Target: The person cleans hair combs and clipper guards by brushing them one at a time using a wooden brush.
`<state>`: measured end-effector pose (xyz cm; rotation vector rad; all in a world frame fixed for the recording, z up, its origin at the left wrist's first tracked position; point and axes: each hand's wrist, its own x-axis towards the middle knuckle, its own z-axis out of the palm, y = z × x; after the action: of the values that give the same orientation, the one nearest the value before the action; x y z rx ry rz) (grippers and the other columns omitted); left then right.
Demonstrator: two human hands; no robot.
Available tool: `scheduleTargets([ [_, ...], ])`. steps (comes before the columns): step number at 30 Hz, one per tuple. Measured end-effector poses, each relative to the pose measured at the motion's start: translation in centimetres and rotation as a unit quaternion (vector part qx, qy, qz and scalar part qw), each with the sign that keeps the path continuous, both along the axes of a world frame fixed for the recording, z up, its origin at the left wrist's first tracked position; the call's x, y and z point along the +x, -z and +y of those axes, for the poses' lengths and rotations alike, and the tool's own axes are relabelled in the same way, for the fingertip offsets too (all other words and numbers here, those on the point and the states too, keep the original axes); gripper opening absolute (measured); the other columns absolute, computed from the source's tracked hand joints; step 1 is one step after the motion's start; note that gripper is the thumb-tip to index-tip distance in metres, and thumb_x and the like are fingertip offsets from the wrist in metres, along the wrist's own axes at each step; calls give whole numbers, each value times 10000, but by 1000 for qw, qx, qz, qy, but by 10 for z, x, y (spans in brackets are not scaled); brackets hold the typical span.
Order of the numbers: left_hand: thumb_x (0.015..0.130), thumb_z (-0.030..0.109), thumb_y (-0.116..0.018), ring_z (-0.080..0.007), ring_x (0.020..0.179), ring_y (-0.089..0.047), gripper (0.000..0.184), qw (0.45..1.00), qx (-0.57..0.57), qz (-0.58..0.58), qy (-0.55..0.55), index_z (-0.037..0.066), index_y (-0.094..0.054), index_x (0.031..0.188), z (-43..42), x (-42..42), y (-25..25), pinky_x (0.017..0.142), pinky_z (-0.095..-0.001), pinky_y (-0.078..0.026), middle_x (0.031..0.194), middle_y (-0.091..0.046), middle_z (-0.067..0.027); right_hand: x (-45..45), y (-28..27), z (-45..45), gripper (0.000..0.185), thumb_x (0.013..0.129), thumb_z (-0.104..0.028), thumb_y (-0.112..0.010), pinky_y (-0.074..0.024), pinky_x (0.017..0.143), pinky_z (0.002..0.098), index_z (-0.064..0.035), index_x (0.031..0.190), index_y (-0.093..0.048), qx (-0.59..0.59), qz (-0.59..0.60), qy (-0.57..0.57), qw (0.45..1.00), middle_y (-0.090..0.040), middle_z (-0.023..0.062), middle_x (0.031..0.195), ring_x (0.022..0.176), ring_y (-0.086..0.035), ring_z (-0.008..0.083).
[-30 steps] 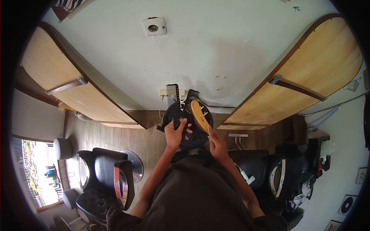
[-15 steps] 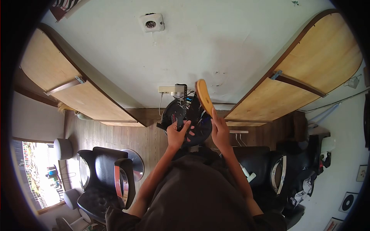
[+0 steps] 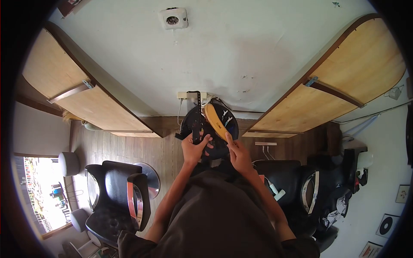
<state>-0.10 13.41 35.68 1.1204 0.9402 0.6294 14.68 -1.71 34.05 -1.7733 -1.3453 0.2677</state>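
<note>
In my left hand (image 3: pixel 194 147) is the handle of a black comb (image 3: pixel 193 103), its toothed part pointing up toward the wall. My right hand (image 3: pixel 237 154) grips the lower end of a yellow-brown curved brush (image 3: pixel 215 120), whose upper part lies close to the right of the comb. Its bristles are hidden from this angle. Beneath both tools is a round black tray (image 3: pixel 220 153) with silvery clips (image 3: pixel 226 116) and other small dark items that I cannot make out.
A power strip (image 3: pixel 183 95) is on the wall behind the tray. Black salon chairs stand at left (image 3: pixel 112 189) and right (image 3: pixel 279 172). Wooden panels lean out at left (image 3: pixel 107 109) and right (image 3: pixel 301 107). A white bottle-like object (image 3: pixel 278 195) lies on the right chair.
The brush first swung up and right, away from the comb, and is now back down and left beside it. The comb dipped and stands upright again. Both hands kept their hold.
</note>
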Motion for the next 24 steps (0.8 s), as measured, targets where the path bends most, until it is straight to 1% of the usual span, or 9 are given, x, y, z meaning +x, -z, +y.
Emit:
scheduleTargets([
  [4,967,80,-764,-173,675,-755,200,1000,-19,-6,-6,-58,-697,1096,7,-4,-1,435,-274,-547,922,-783,-143,-4,0,-16,605,996,9,-636,-524,678,376,-169,1564,-532,-12,6,4,1000,-607,167,897,737,-652,335],
  [7,969,81,-762,-179,683,-757,201,999,-29,-24,-8,-49,-697,1108,12,-7,1,441,-274,-552,933,-783,-147,2,4,-30,613,992,16,-630,-535,668,382,-198,1560,-540,-27,-7,10,1000,-618,164,897,725,-656,353],
  [9,987,103,-750,-167,667,-744,229,998,-42,-32,-21,-39,-700,1159,15,-10,4,450,-274,-545,943,-783,-136,10,1,-41,665,986,7,-638,-544,685,389,-225,1592,-496,-78,-63,-17,995,-627,127,928,774,-686,322],
  [11,988,105,-749,-167,674,-745,227,999,-39,-30,-15,-36,-700,1160,17,-13,5,451,-275,-547,947,-782,-136,20,0,-44,662,988,12,-632,-546,692,392,-222,1592,-495,-72,-59,-10,996,-630,130,933,791,-696,321],
  [13,990,107,-747,-167,682,-746,226,999,-37,-27,-10,-34,-700,1161,18,-17,3,452,-275,-548,951,-782,-136,23,-7,-31,660,991,18,-625,-547,699,395,-219,1593,-494,-68,-55,-3,996,-633,132,938,809,-707,320],
  [15,989,95,-744,-168,686,-745,220,999,-34,-19,33,-41,-698,1156,15,-21,3,456,-279,-552,955,-782,-138,22,-11,-7,630,1013,20,-597,-536,706,365,-214,1590,-500,27,-15,84,996,-611,154,902,761,-660,306],
  [18,987,82,-743,-168,686,-743,223,998,-26,-7,59,-53,-695,1157,5,-25,2,458,-279,-551,962,-783,-140,24,-10,25,639,1019,20,-600,-517,698,351,-202,1605,-477,9,-41,127,991,-580,140,867,726,-600,268],
  [21,984,73,-744,-166,679,-739,230,998,-24,-6,60,-63,-691,1161,-2,-26,-3,460,-281,-551,959,-784,-145,15,0,48,637,1024,14,-605,-491,670,337,-188,1612,-465,48,-36,100,993,-534,119,824,686,-532,253],
  [24,970,86,-761,-172,691,-759,191,998,-25,-8,50,-44,-689,1090,-1,-30,-1,455,-275,-555,951,-785,-139,-1,8,50,689,999,15,-636,-523,682,373,-213,1621,-448,17,-25,106,994,-543,114,853,709,-594,279],
])
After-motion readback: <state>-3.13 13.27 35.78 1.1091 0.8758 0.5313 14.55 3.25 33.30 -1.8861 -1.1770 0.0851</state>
